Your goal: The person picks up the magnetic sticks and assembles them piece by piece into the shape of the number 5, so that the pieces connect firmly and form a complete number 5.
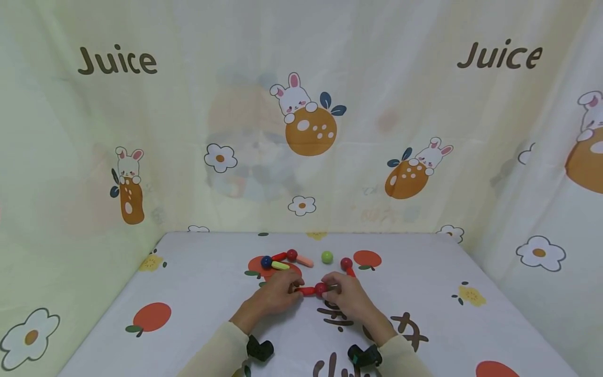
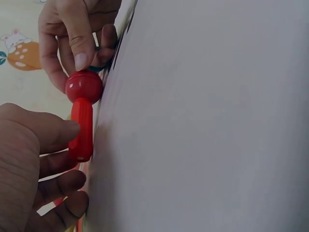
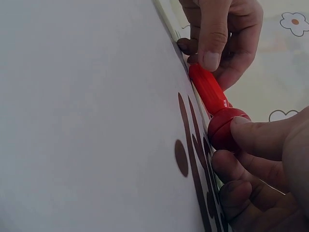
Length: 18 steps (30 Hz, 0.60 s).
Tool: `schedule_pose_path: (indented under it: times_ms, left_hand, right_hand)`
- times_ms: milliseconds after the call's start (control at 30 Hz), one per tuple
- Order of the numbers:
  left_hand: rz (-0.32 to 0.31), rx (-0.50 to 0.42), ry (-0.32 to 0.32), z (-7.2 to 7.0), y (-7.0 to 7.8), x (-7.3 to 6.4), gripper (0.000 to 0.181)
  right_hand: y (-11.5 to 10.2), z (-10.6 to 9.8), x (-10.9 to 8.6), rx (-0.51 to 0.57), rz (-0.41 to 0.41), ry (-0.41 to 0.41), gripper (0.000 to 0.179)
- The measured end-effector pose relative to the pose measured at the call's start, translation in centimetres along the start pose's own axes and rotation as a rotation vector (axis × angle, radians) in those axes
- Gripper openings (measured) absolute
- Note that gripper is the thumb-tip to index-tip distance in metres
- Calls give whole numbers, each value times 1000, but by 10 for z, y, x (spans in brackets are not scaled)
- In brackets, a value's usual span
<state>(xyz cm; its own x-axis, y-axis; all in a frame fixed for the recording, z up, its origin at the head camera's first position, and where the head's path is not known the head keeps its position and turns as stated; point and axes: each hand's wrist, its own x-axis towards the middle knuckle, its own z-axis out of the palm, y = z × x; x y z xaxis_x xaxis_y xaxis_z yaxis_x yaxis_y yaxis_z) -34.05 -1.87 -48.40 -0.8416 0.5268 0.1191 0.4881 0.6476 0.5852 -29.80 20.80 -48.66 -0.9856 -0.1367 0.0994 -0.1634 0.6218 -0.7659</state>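
Note:
My left hand (image 1: pixel 281 291) pinches a short red rod (image 1: pixel 307 291) between thumb and forefinger, near the rod's free end. The other end meets a dark red ball (image 1: pixel 321 289), and the two lie in line low over the table. From the opposite side my right hand (image 1: pixel 349 295) grips the ball with thumb and fingers. In the left wrist view the red rod (image 2: pixel 82 128) shows flat sides and runs straight into the ball (image 2: pixel 84 87). The right wrist view shows a seam round the ball (image 3: pixel 226 128), with my right thumb pressed on it.
Behind my left hand lie a blue ball (image 1: pixel 266 262) with a yellow rod (image 1: pixel 280 266), a red rod (image 1: pixel 279 256), another red ball (image 1: pixel 292 255) and a pink rod (image 1: pixel 304 261). A green ball (image 1: pixel 327 257) and a red ball (image 1: pixel 346 263) with a red rod (image 1: pixel 350 272) lie farther right.

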Motion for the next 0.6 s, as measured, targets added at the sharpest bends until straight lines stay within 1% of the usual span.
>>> schedule_pose_path:
  times_ms: [167, 300, 500, 600]
  left_hand:
    - [9, -13, 33, -2, -5, 1, 20]
    - [10, -26, 48, -4, -8, 2, 15]
    - [37, -14, 88, -7, -14, 3, 8]
    - [33, -10, 95, -9, -15, 2, 8]
  right_hand:
    - [0, -1, 0, -3, -3, 2, 32]
    - [0, -1, 0, -1, -2, -1, 33]
    - [1, 0, 1, -12, -17, -12, 33]
    - [1, -1, 2, -22, -27, -24, 34]
